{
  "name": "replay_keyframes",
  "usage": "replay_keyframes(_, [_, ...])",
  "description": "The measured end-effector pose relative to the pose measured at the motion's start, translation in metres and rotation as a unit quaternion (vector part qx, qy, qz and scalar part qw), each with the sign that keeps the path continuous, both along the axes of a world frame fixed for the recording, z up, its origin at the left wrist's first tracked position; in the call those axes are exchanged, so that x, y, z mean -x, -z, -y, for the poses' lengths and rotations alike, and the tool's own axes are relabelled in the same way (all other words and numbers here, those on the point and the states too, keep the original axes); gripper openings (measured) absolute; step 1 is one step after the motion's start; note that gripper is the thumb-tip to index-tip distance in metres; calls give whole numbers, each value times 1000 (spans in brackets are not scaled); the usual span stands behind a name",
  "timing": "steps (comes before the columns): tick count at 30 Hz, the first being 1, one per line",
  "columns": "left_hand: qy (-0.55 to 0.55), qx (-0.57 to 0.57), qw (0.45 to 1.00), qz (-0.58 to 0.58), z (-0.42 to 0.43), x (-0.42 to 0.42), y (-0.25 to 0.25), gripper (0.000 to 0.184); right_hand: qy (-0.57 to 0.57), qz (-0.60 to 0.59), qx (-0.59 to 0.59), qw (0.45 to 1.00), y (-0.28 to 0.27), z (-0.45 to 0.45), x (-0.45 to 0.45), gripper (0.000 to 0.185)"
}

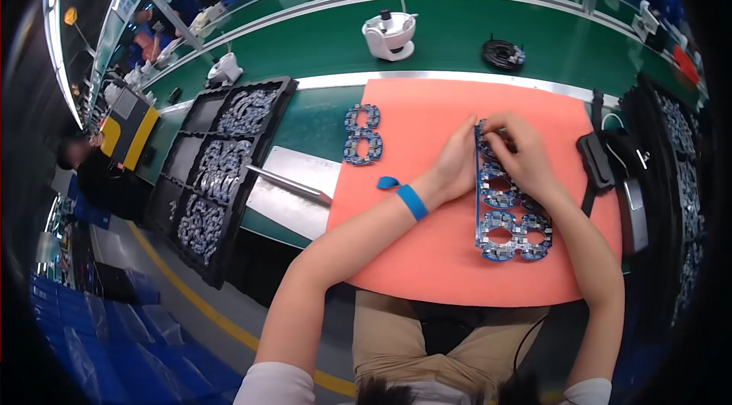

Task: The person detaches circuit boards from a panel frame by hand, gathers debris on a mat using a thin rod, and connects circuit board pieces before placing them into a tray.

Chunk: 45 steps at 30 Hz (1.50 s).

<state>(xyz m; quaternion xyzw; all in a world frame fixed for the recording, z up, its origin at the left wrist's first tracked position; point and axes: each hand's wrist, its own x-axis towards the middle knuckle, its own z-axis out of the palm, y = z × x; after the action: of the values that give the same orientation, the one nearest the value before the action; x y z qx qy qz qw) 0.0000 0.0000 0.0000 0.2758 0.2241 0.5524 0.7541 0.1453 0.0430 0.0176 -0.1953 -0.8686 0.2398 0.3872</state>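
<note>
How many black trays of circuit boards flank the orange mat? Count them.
2 visible: left tray, right tray, one on each side of the orange mat. Any stacked beneath would be hidden.

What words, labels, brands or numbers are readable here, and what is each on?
None can be read with certainty.
Pale plate: what look like faint marks near its far edge, too blurred to read.
Blue circuit boards by the hands: any print is too small.
Loose board: its outline resembles an 8.

A strip light (53, 5) glows at left, and a yellow line (217, 319) crosses grey floor (238, 309).
</note>
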Motion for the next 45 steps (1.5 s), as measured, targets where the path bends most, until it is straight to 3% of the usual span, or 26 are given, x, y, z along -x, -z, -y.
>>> replay_keyframes(2, [38,31,998,51,-2,-14,-2,55,62,-66,202,975,0,1,-13,13])
replay_keyframes(3, [40,32,997,51,-2,-15,0,55,64,-66,203,975,-2,2,-16,13])
replay_keyframes(6, [26,6,999,46,1,-8,-3,56,34,17,-18,999,-7,-2,-15,17])
replay_keyframes(9, [12,21,999,41,4,12,-8,56,30,25,-14,999,-12,-9,-4,21])
replay_keyframes(10, [9,36,997,61,4,15,-10,55,6,-5,142,990,-22,-7,-4,24])
replay_keyframes(11, [19,39,997,63,6,17,-13,55,15,-4,145,989,-19,-16,-5,24])
replay_keyframes(13, [-5,59,998,21,2,13,-19,56,70,16,-15,997,-4,-42,-22,28])
replay_keyframes(14, [-4,59,998,12,-3,14,-15,57,93,22,-12,995,-1,-47,-30,28])
replay_keyframes(16, [-5,54,999,4,-6,24,-16,58,112,5,189,976,-1,-55,-28,32])
replay_keyframes(17, [-7,61,998,4,-6,29,-19,60,124,6,188,974,-2,-55,-26,32])
replay_keyframes(19, [-14,68,998,2,-2,36,-25,61,21,-55,423,904,-2,-56,-18,35])
replay_keyframes(21, [-37,104,993,44,-1,39,-29,64,-10,-81,441,894,5,-60,-13,35])
replay_keyframes(23, [-35,104,993,39,-4,43,-26,65,-34,-203,517,831,6,-52,-4,33])
replay_keyframes(25, [-20,65,998,18,-8,50,-19,63,-18,-245,576,780,0,-37,2,33])
replay_keyframes(27, [-15,74,997,-28,-6,49,-18,58,-28,-240,535,809,9,-36,8,36])
replay_keyframes(28, [-27,76,997,-3,-6,44,-19,57,-5,-233,454,860,14,-36,12,32])
replay_keyframes(29, [-40,79,996,21,-6,39,-20,56,-5,-233,455,859,15,-37,10,32])
replay_keyframes(30, [-56,80,995,14,-4,35,-23,59,63,-179,257,947,14,-38,7,28])
replay_keyframes(31, [-55,81,995,14,-5,34,-23,59,127,-116,46,984,12,-38,5,24])
replay_keyframes(33, [5,20,999,50,-8,34,-23,62,156,-131,-14,979,8,-40,3,16])
replay_keyframes(35, [1,28,998,51,-9,36,-20,65,106,-25,-104,989,8,-45,-1,14])
replay_keyframes(38, [-6,38,998,41,-6,36,-19,77,120,-33,-127,984,13,-43,3,14])
replay_keyframes(43, [4,23,999,43,-7,32,-25,77,117,-45,-163,979,8,-42,9,12])
replay_keyframes(45, [-7,36,998,47,-7,30,-26,77,111,-52,48,991,1,-36,8,13])
